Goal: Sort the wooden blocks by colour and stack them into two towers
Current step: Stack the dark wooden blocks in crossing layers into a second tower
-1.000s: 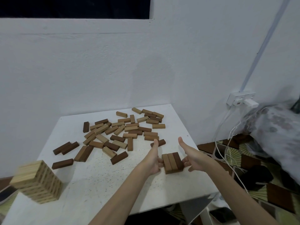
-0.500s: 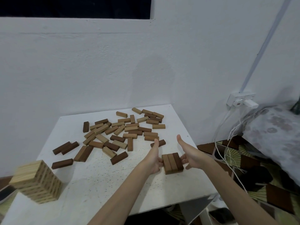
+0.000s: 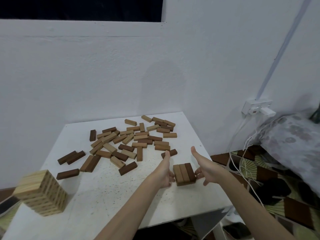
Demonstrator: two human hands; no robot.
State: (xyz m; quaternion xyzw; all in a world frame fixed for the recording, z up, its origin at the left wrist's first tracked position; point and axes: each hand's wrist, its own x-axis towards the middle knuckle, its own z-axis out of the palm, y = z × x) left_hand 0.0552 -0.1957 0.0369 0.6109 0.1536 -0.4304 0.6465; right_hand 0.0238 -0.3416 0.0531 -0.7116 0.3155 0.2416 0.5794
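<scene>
Both hands, left and right, flat and thumbs-up, press the brown stack; loose blocks at 11 o'clock.

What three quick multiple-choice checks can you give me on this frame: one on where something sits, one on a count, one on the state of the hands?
1. Where is the pale block tower?
A. Near-left corner of the table
B. Far-right corner
C. On the floor

2. How many blocks show side by side on top of the brown stack between the hands?
A. One
B. Three
C. Six

3. How do the hands meet that stack?
A. One lifts it clear
B. Both rest far from it
C. One on each side, thumbs up

Answers:
1 A, it stands at the table's near-left corner.
2 B, three lie parallel on top.
3 C, the left hand and right hand flank it, fingers at its sides.
</scene>
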